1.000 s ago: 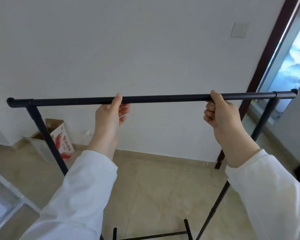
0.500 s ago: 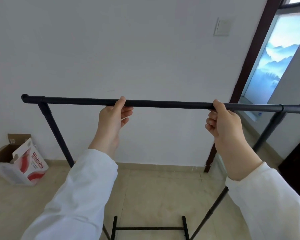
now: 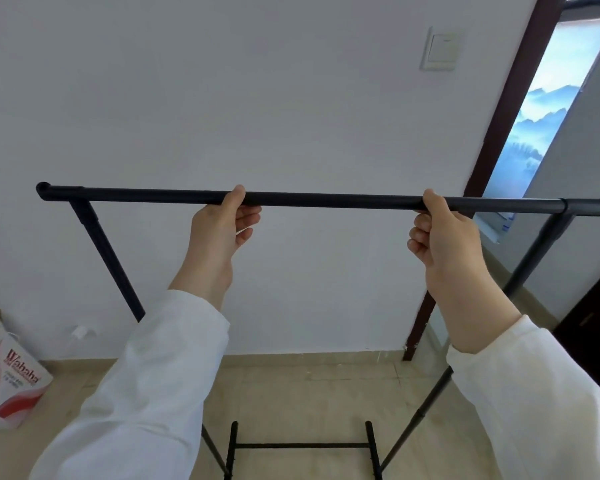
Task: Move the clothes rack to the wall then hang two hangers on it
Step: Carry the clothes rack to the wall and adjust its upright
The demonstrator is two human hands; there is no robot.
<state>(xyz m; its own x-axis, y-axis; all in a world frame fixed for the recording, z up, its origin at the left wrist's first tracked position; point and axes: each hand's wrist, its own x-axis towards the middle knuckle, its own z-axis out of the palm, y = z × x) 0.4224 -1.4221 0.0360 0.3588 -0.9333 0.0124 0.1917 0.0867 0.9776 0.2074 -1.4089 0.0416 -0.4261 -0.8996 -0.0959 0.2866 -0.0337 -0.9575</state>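
Note:
A black metal clothes rack (image 3: 326, 199) stands in front of me, its top bar running level across the view, close to a white wall (image 3: 257, 98). My left hand (image 3: 222, 230) grips the bar left of its middle, thumb over the top. Toward the right end, my right hand (image 3: 440, 237) is wrapped around the same bar. Two slanted legs run down from the bar's ends, and a low cross frame (image 3: 302, 445) sits on the floor between them. No hangers are in view.
A red and white cardboard box (image 3: 7, 375) sits on the tiled floor at the lower left by the wall. A dark brown door frame (image 3: 499, 133) and a glass panel are on the right. A light switch (image 3: 440, 48) is on the wall.
The view has swung rightward and slightly up, so the box slid toward the left edge. The rack's bar now sits level and nearer the wall. Both hands keep the same grip.

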